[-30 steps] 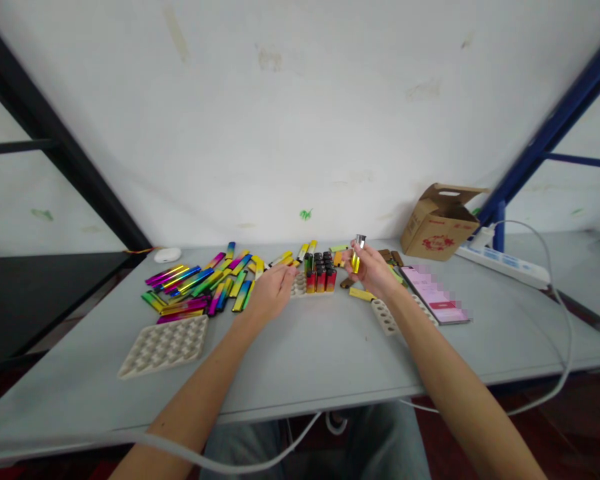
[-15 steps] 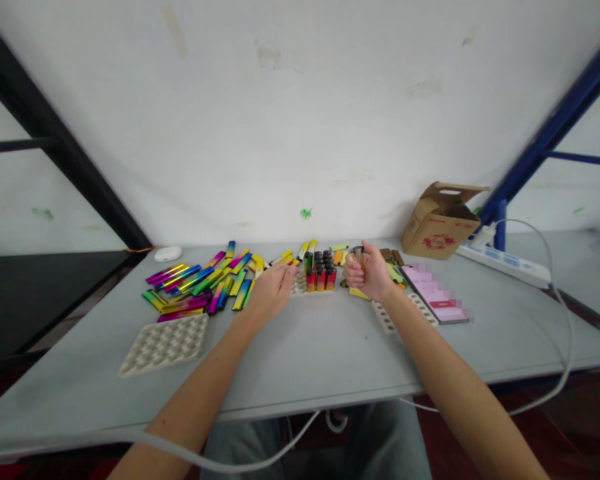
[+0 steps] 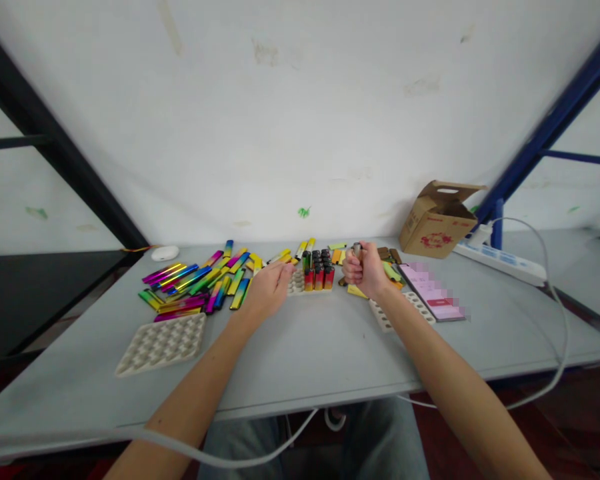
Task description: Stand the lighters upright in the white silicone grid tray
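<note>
- From where I stand, the person's right hand is curled into a fist around a lighter, its metal top poking out by the thumb, above the worktop right of the middle.
- The left hand is half closed, fingers pointing inward; I can't tell whether they grip anything.
- Just beside those fingertips sits the middle tray, towards the back edge, with red lighters upright in it, black tops up.
- A heap of shiny coloured lighters lies left of the left hand.
- The left tray is nearer the front edge, by the left end.
- The right tray lies partly under the right forearm, a pink-screened phone just beyond it.
- Near the back right corner stand an open carton and a power strip.
- A white case rests at the back left corner.
</note>
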`<act>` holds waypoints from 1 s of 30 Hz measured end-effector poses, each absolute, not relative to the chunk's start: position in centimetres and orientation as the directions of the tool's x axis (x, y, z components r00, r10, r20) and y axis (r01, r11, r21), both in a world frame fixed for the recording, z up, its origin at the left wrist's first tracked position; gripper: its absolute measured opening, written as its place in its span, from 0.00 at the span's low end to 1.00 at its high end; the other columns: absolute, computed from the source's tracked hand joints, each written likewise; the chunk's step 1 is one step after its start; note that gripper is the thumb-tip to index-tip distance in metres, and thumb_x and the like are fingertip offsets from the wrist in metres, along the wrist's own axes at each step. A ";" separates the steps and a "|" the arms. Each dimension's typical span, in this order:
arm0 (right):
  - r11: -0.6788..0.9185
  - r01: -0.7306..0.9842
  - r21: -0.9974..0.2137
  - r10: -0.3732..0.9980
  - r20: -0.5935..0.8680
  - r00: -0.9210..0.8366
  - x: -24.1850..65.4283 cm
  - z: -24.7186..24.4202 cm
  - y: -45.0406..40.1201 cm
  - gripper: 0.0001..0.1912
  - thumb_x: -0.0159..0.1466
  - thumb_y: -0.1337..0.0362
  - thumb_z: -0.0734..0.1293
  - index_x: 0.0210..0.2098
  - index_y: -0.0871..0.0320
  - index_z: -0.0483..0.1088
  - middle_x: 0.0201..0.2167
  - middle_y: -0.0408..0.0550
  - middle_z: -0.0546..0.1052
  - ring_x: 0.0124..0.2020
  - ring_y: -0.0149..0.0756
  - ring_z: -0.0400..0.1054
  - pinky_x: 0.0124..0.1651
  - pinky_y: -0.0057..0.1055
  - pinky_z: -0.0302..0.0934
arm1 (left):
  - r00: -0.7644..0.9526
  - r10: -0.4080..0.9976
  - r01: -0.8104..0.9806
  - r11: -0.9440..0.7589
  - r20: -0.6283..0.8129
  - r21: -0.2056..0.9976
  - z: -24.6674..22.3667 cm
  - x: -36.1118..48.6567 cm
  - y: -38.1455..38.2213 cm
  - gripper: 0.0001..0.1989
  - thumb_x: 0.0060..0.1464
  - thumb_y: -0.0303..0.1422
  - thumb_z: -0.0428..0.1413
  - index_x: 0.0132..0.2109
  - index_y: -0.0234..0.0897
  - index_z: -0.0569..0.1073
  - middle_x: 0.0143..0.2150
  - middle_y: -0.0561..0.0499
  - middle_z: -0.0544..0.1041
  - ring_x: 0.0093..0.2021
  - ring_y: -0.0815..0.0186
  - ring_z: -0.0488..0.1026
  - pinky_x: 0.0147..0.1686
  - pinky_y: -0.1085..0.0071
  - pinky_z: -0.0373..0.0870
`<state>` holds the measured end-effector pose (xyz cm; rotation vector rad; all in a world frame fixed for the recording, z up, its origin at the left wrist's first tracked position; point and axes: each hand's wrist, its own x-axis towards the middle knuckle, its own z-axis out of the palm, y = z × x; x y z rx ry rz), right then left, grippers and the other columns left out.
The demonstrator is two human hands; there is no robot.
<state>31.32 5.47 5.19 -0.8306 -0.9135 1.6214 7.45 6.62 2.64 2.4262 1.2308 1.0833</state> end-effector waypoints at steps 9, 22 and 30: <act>-0.125 -0.346 -0.930 0.984 -0.072 -0.162 30.5 4.1 5.8 0.20 0.60 0.49 0.53 0.18 0.54 0.49 0.14 0.32 0.42 0.14 0.23 0.31 0.15 0.21 0.32 | 0.372 0.759 0.604 -0.635 0.534 0.482 2.6 7.4 6.6 0.25 0.67 0.40 0.37 0.40 0.34 0.77 0.41 0.43 0.80 0.43 0.58 0.76 0.48 0.60 0.71; -0.106 -0.348 -0.932 0.982 -0.043 -0.184 30.5 3.7 5.7 0.21 0.59 0.46 0.53 0.19 0.54 0.49 0.14 0.32 0.43 0.13 0.24 0.33 0.15 0.22 0.33 | 0.379 0.748 0.598 -0.648 0.545 0.472 2.4 7.3 6.7 0.26 0.67 0.41 0.36 0.40 0.36 0.76 0.40 0.44 0.79 0.43 0.60 0.76 0.47 0.62 0.71; -0.128 -0.358 -0.925 0.982 -0.067 -0.177 30.5 3.7 5.8 0.21 0.60 0.48 0.53 0.18 0.54 0.50 0.13 0.33 0.44 0.13 0.23 0.33 0.15 0.22 0.33 | 0.376 0.770 0.614 -0.624 0.516 0.484 2.5 7.4 6.6 0.25 0.67 0.41 0.37 0.40 0.35 0.77 0.40 0.43 0.79 0.42 0.59 0.76 0.45 0.62 0.71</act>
